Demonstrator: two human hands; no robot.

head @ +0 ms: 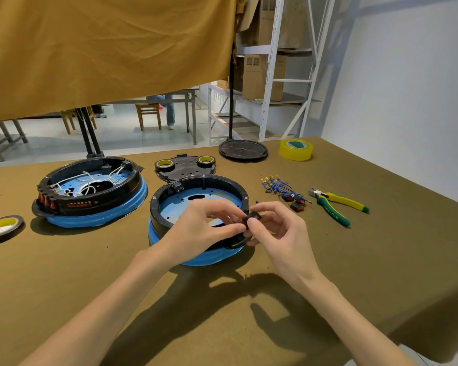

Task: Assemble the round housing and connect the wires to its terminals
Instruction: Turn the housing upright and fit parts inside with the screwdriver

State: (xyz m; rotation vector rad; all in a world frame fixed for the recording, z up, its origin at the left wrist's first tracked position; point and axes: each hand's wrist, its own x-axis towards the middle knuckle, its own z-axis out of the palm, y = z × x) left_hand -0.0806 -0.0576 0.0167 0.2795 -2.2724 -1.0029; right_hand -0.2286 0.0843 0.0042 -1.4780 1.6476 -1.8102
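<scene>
Early yet: both hands' grips, left hand (209,223) and right hand (278,228), pinch small black plastic switch part (253,217) at rim of round black-and-blue housing (169,204); bundle of blue terminal wires (276,186) untouched on counter (381,260).

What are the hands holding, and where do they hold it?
Both hands, left hand and right hand, pinch a small black part by its ends, above the round housing.
</scene>
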